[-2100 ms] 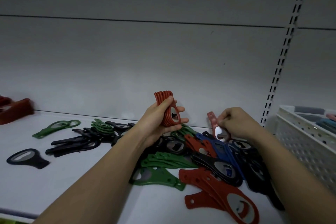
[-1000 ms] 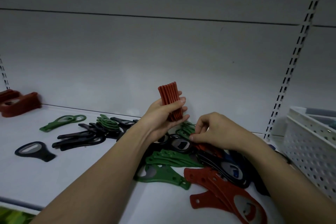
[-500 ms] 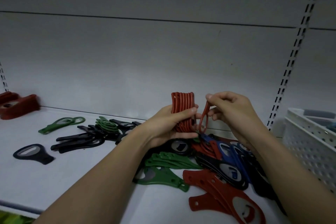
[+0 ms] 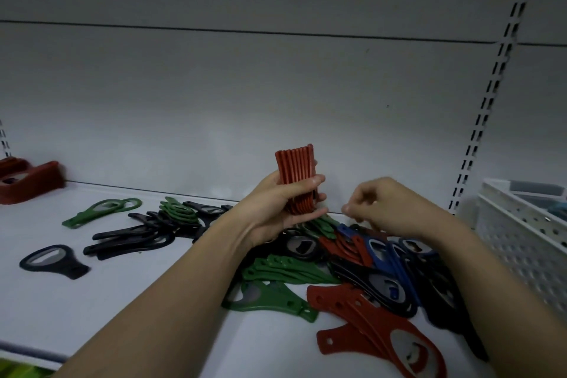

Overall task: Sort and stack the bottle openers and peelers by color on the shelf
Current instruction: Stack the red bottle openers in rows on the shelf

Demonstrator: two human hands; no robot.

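My left hand (image 4: 276, 212) gripping upright red stack (image 4: 296, 176), right hand (image 4: 389, 209) loosely curled, holding nothing, above mixed pile (image 4: 352, 261) on shelf (image 4: 122, 301)

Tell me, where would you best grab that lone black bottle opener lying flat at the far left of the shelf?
Probably by its narrow handle end, coming from above. The black bottle opener lies flat and alone on the shelf, so fingers can pinch the stem's two edges without bumping anything. The wide ring end looks harder to pinch.
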